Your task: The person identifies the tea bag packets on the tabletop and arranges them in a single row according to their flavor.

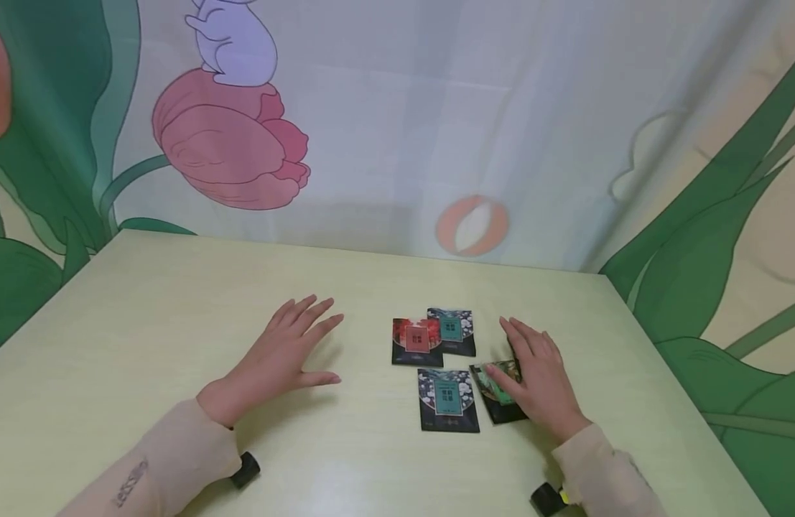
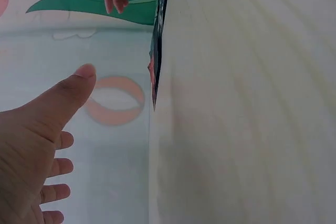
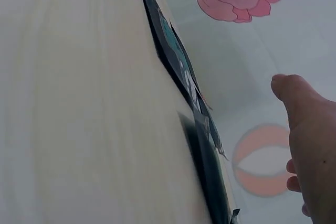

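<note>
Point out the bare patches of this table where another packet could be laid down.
Bare table: the wide stretch left of the left hand, the back strip between the packets and the wall, and the front edge between the sleeves. Crowded: right of centre, around the red packet, two teal packets and the right hand resting on a green packet.

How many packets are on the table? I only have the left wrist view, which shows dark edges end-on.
Observer: Four. A red packet and a teal packet sit side by side, overlapping slightly; another teal-labelled packet lies nearer the person, and a green-printed one lies beside it.
Operator: Is the right hand on any of them?
Observer: Yes, the right hand lies over the green-printed packet, fingers straight.
Operator: And the left hand?
Observer: The left hand is spread low over the table, apart from the packets, holding nothing.
</note>
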Demonstrator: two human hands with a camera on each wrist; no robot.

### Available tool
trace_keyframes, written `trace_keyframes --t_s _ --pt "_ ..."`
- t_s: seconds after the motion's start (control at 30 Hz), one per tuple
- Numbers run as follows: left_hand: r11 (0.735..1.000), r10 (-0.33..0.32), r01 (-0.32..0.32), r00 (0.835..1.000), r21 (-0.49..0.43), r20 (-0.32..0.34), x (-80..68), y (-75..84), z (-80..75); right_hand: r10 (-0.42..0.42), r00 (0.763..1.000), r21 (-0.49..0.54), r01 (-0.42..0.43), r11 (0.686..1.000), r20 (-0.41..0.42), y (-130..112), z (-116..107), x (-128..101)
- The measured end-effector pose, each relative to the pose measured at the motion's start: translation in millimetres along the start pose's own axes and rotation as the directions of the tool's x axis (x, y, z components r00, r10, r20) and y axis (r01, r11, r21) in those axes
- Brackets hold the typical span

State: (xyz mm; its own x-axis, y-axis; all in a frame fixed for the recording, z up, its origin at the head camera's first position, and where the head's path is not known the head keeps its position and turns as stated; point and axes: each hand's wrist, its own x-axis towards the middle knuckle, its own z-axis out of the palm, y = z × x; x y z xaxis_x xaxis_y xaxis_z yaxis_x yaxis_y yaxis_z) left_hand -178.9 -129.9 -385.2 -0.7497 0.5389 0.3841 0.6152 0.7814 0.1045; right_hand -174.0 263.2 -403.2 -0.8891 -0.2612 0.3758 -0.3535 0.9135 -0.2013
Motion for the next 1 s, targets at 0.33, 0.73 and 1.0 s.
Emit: trace_keyframes --t_s 0.33,0.73,1.0 --pt "0.997 0.041 -0.048 0.992 -0.058 -0.116 22.8 14.9 9.6 -0.005 1.000 0.080 0.005 0.997 0.005 -24 -4 -1" --pt "0.981 -0.040 0.035 0.999 -0.191 -0.026 49.3 35.8 23.3 -0.134 0.988 0.111 0.125 0.986 0.072 -57 3 -13" --pt "0.960 -0.068 0.085 0.995 -0.266 0.070 62.4 42.9 39.0 -0.201 0.975 0.093 0.193 0.977 0.097 -60 13 -21"
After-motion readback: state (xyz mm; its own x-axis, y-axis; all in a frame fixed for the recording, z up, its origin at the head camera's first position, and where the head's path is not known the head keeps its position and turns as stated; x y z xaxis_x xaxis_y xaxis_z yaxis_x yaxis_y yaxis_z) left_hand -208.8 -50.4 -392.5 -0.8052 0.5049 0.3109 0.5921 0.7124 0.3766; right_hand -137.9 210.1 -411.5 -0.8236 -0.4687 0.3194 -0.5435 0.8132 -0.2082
